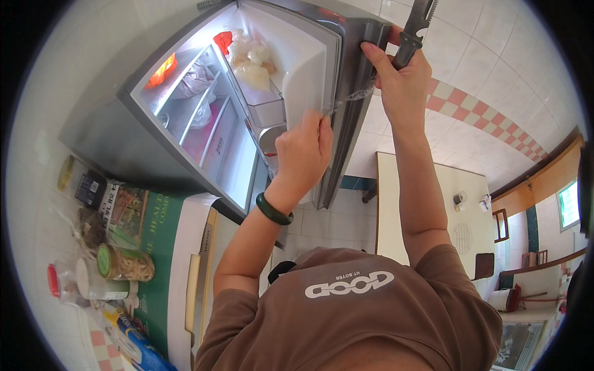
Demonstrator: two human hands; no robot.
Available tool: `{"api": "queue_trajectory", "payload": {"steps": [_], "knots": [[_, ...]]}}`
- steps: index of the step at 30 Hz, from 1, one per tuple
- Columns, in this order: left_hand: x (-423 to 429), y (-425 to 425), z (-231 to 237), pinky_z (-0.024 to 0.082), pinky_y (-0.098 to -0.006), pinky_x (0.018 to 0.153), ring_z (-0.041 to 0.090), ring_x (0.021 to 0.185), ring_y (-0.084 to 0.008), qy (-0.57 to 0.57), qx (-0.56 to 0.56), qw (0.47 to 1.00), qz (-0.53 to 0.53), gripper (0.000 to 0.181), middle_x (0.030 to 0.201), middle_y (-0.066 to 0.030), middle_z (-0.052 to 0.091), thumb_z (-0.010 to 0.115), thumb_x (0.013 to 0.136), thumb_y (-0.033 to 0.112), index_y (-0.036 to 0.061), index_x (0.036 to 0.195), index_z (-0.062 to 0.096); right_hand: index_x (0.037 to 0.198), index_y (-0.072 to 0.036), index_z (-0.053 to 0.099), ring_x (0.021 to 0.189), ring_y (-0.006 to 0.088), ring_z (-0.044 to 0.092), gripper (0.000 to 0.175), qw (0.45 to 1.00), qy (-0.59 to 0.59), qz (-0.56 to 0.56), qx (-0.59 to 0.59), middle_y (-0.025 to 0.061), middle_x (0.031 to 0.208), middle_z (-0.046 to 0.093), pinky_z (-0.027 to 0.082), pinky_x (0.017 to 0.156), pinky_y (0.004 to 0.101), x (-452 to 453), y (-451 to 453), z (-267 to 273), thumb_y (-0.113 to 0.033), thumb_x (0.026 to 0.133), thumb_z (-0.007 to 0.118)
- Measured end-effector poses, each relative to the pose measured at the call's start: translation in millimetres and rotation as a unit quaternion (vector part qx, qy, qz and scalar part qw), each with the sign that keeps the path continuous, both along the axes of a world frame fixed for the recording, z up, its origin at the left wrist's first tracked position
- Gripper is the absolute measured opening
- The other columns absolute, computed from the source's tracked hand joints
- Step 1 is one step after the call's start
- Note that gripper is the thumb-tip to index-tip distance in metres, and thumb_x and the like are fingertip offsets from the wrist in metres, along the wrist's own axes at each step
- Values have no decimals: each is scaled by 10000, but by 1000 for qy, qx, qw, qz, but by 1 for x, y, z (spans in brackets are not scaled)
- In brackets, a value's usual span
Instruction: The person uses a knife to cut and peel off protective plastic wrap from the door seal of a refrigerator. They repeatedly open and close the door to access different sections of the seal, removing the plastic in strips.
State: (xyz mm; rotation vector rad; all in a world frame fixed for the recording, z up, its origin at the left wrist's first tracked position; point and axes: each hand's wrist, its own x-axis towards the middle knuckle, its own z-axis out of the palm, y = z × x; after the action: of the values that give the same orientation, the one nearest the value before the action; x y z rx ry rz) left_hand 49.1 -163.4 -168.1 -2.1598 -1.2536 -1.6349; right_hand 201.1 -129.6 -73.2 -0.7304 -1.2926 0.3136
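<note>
My right hand (403, 76) grips a dark-handled, knife-like tool (410, 44) with a serrated edge and a notch, its upper end cut off by the frame. The thumb of that hand also presses on the edge of the open grey refrigerator door (357, 60). A twisted strip of clear plastic (359, 95) stretches across the door edge between my hands. My left hand (304, 148), below a dark green bangle (274, 209), is closed around the strip's near end. Knotted plastic bags of food (250, 62) sit in the upper door shelf.
The lit refrigerator compartment (199, 120) holds several bags on its shelves. At lower left, jars (125, 263) and a blue box (139, 341) rest on and beside a green carton (158, 278). A cream table (390, 199) stands at right, near a tiled wall (482, 55).
</note>
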Motion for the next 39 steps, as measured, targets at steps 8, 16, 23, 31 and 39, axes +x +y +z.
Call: {"api": "queue_trajectory", "payload": {"steps": [8, 16, 23, 31, 39], "knots": [[12, 13, 24, 428, -401, 478, 579, 560, -330, 62, 36, 995, 63, 183, 612, -109, 576, 620, 895, 205, 70, 843, 508, 1114, 20, 601, 476, 48, 452, 401, 1000, 18, 15, 7, -11, 570, 537, 352, 452, 216, -2, -3, 0, -166, 795, 757], [2, 21, 29, 430, -390, 485, 573, 555, -316, 118, 50, 991, -34, 137, 605, -98, 559, 644, 760, 71, 79, 725, 511, 1117, 34, 598, 474, 51, 464, 413, 1000, -2, 3, 14, -2, 576, 545, 357, 448, 221, 2, -3, 2, -170, 795, 758], [-6, 14, 7, 414, -356, 478, 555, 538, -307, 123, 24, 990, -62, 151, 601, -92, 550, 662, 745, 69, 74, 722, 513, 1122, 39, 592, 463, 53, 452, 420, 1000, -7, 5, 2, 3, 576, 542, 347, 439, 220, 2, -4, 4, -174, 797, 753], [-15, 8, -18, 429, -338, 475, 550, 527, -252, -32, -3, 996, -80, 126, 640, -88, 551, 691, 778, 80, 66, 842, 583, 1117, 36, 591, 456, 52, 442, 403, 1000, -14, 10, 16, -4, 566, 524, 342, 435, 217, 1, -4, 3, -162, 803, 746], [9, 29, -14, 430, -321, 490, 563, 564, -264, -55, 116, 988, -80, 269, 713, -91, 568, 749, 770, 100, 54, 1001, 619, 1125, 35, 588, 465, 47, 436, 384, 1000, -1, -7, -3, -8, 576, 520, 338, 435, 220, 5, -2, 1, -130, 807, 728]]}}
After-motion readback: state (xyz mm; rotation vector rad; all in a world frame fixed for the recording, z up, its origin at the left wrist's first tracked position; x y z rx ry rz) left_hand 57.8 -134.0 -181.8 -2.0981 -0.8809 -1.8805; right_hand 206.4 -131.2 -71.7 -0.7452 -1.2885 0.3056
